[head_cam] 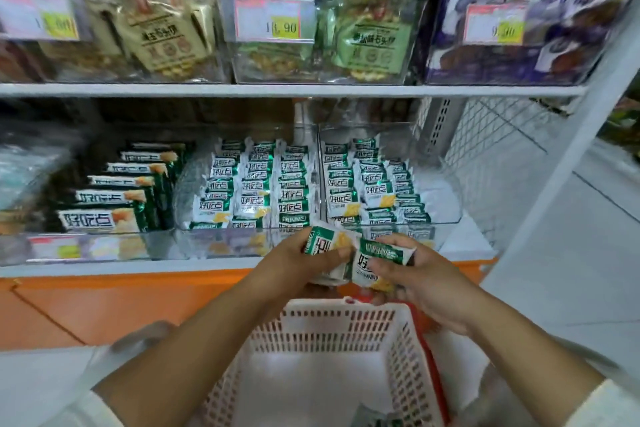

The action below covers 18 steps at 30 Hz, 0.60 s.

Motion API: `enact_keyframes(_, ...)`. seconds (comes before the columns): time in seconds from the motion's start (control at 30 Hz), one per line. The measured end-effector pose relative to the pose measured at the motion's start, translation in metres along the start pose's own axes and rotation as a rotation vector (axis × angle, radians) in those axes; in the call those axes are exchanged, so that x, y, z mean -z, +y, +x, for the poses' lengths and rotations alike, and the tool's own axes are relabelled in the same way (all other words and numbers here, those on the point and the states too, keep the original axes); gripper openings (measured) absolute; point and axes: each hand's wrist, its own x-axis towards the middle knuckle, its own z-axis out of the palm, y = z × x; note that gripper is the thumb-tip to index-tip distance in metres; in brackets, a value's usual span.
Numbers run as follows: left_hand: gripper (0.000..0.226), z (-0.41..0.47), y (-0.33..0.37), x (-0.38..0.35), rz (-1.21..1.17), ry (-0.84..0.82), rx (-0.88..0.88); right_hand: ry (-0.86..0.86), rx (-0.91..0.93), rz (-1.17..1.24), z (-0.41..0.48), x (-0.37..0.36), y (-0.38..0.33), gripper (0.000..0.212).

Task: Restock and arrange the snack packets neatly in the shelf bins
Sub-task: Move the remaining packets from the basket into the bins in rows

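- Both hands meet just in front of the lower shelf bins, above my white basket (332, 329).
- Left hand (298, 263) is curled around a green-and-white snack packet (323, 241), thumb pressing its face.
- Right hand (419, 274) pinches a second packet (375, 260), fingers closed on it; the two packets touch.
- Middle clear bin (221, 243) and right clear bin (446, 218) hold rows of matching packets standing upright.
- Dark green boxes (114, 198) fill the bin left of those.

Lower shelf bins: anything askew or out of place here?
Mostly tidy. In the right clear bin, the rightmost row of packets is less even than its neighbours, with bare space beside it. Both hands hold packets, not yet placed.
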Motion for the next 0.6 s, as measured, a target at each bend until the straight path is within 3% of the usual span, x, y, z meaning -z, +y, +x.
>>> enact_keyframes(0.13, 0.046, 0.012, 0.004, -0.004, 0.015, 0.055, 0.006, 0.206, 0.121, -0.433, 0.009, 0.003, -0.001, 0.044)
enact_keyframes(0.2, 0.054, 0.020, 0.005, -0.002, 0.017, 0.101, 0.024, 0.207, 0.126, -0.470, 0.016, 0.003, -0.001, 0.043)
enact_keyframes(0.27, 0.049, 0.026, 0.010, -0.001, 0.000, 0.109, 0.012, 0.175, 0.118, -0.463, 0.024, 0.006, -0.001, 0.049)
enact_keyframes(0.4, 0.086, 0.042, 0.018, -0.001, -0.029, 0.127, 0.017, 0.126, 0.147, -0.454, 0.035, 0.020, -0.006, 0.040)
enact_keyframes(0.5, 0.082, 0.057, 0.027, 0.005, 0.079, 0.187, -0.031, 0.184, 0.211, -0.518, 0.047, 0.039, -0.018, 0.036)
enact_keyframes(0.6, 0.128, 0.068, 0.035, 0.017, 0.108, 0.322, -0.066, 0.314, 0.309, -0.571, 0.072, 0.063, -0.042, 0.031)
